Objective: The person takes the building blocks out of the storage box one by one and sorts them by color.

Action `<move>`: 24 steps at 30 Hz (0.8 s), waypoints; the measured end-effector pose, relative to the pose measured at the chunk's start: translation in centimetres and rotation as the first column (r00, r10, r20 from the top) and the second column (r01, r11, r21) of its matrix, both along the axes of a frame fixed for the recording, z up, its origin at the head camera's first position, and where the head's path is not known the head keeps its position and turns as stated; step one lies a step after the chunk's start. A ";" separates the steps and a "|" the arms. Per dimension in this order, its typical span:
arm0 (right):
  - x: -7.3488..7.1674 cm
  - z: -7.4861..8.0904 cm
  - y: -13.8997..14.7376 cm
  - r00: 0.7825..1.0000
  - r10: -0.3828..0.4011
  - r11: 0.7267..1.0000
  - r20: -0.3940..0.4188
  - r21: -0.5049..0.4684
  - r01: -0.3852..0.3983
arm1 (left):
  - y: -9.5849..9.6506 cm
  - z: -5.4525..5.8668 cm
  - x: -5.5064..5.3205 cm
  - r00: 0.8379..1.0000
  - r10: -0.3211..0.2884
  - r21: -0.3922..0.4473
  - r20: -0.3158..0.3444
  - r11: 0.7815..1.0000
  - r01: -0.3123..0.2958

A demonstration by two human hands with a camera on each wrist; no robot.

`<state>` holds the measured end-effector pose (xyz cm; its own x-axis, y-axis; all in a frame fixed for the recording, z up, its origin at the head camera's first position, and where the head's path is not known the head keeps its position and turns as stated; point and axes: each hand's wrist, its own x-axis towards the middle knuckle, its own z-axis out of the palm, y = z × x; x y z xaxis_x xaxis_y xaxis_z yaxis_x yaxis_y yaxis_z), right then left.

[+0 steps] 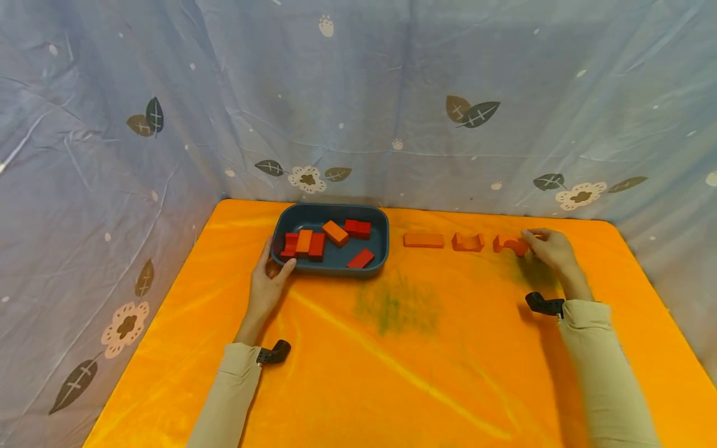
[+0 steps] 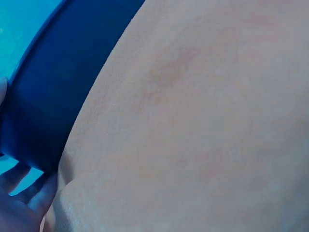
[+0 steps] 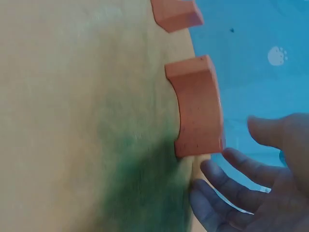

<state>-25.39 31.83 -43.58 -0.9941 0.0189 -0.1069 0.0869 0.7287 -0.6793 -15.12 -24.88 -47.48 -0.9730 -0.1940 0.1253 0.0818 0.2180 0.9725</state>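
My left hand grips the left end of a dark blue-grey tray, thumb at the near rim and fingers along the left wall. In the left wrist view, fingers reach below the tray wall. Red and orange wooden blocks lie inside it. At the right end of a row, my right hand is beside an orange arch block. Its fingertips are right at the block's end in the right wrist view, with the thumb spread apart. A rounded orange shape shows there in the head view.
Left of the arch block, the row continues with another orange block with a hollowed top and a flat orange block. A yellow-orange cloth covers the table. A patterned grey curtain hangs close behind its back edge.
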 end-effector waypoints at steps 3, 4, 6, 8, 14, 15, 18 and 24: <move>0.0 0.1 -0.6 0.998 -0.009 0.998 -0.058 0.056 0.013 | 0.4 1.4 0.6 1.000 -0.006 0.004 0.015 1.000 0.006; 0.0 0.2 -0.9 0.997 -0.007 0.998 -0.076 0.063 0.012 | 0.5 1.8 0.8 1.000 -0.007 -0.002 0.020 1.000 0.007; 0.1 0.5 -1.6 0.995 -0.002 0.998 -0.098 0.058 0.008 | 0.8 2.5 1.1 1.000 -0.010 -0.016 0.026 1.000 0.010; 0.2 0.9 -2.3 0.991 0.000 0.998 -0.136 0.062 0.009 | 0.9 2.6 1.1 1.000 -0.012 -0.019 0.028 1.000 0.012; 0.3 2.9 -5.7 0.961 0.044 0.999 -0.274 0.035 -0.036 | 0.7 2.4 1.0 0.999 -0.020 -0.007 0.032 1.000 0.021; 0.4 3.3 -6.5 0.953 0.060 0.998 -0.297 0.031 -0.053 | 0.6 2.2 0.8 0.999 -0.020 -0.003 0.033 1.000 0.020; 0.4 4.1 -9.0 0.933 0.116 0.993 -0.340 0.012 -0.119 | 0.2 1.0 0.4 0.999 -0.019 0.009 0.028 1.000 0.018; 0.0 4.0 -14.7 0.906 0.183 0.977 -0.382 -0.033 -0.211 | -0.1 -0.7 -0.3 1.000 -0.002 -0.004 -0.022 1.000 0.002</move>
